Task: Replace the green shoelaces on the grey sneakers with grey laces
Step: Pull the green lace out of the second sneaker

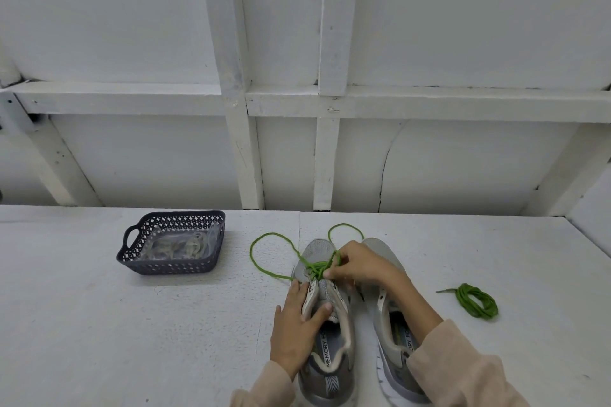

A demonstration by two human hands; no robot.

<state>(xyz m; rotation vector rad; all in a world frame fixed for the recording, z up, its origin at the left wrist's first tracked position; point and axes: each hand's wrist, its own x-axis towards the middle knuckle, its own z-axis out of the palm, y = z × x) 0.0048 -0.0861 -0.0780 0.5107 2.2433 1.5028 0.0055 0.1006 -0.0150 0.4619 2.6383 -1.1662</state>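
Nearest me I see the left hand (297, 317) clasping the grey sneaker (330, 380) on the counter (132, 324), right hand (358, 266) pinching its green lace (315, 266), second sneaker (395, 324) just beside, coiled green lace (476, 301) to the right, dark basket (172, 269) holding grey laces (178, 246) far left.

The person wears a long-sleeved top of soft, matte fabric in a pale pinkish-beige. The left sleeve (264, 385) ends at the wrist in a plain edge. The right sleeve (463, 370) shows loose folds and leaves part of the forearm uncovered. The left hand (296, 320) and right hand (360, 266) are bare, and the fingers (319, 312) have short nails.
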